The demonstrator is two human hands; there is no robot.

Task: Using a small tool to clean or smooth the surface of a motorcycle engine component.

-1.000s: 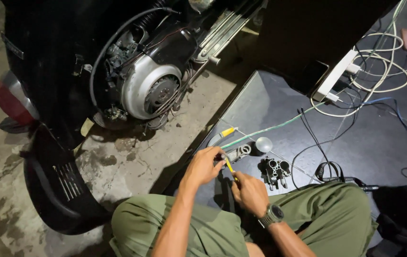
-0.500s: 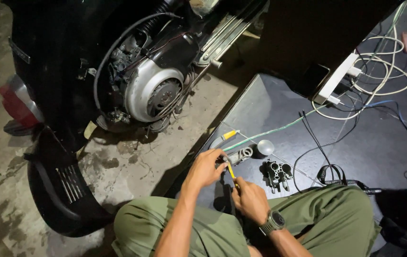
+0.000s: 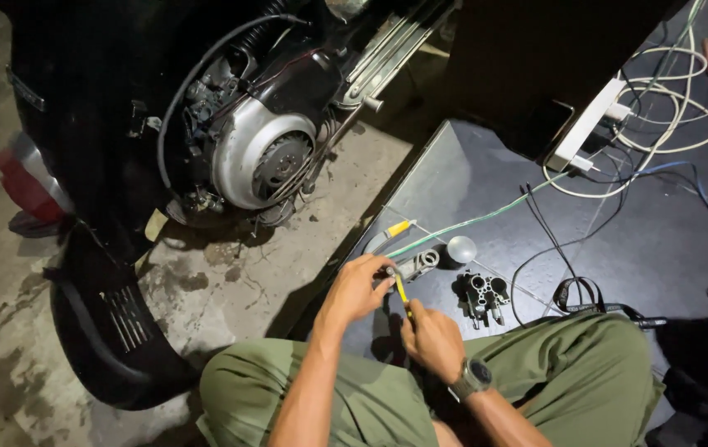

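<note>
A small metal part [image 3: 388, 271] is pinched by the fingertips of the left hand [image 3: 360, 288], which is curled around it. A thin yellow tool [image 3: 403, 291] is gripped in the closed right hand [image 3: 432, 338], and its tip is held against the metal part. Both hands are kept close together, near the edge of a dark board [image 3: 470, 178] on the floor. A watch [image 3: 473, 379] is worn on the right wrist.

Just beyond the hands, a shiny ring part [image 3: 422, 262] is laid on the board. A round grey ball [image 3: 461, 248] is seen just right of it. A black block with holes [image 3: 483, 295] is set further right. A green wire [image 3: 486, 218] is stretched across the board. A yellow-tipped tube [image 3: 388, 234] is placed at the board's left edge. White cables [image 3: 668, 116] are piled far right, by a white power strip [image 3: 590, 124].

To the far left, a scooter engine [image 3: 261, 157] is shown, with a black cover [image 3: 110, 331] on the concrete floor [image 3: 288, 273]. Green trousers [image 3: 370, 397] are worn.
</note>
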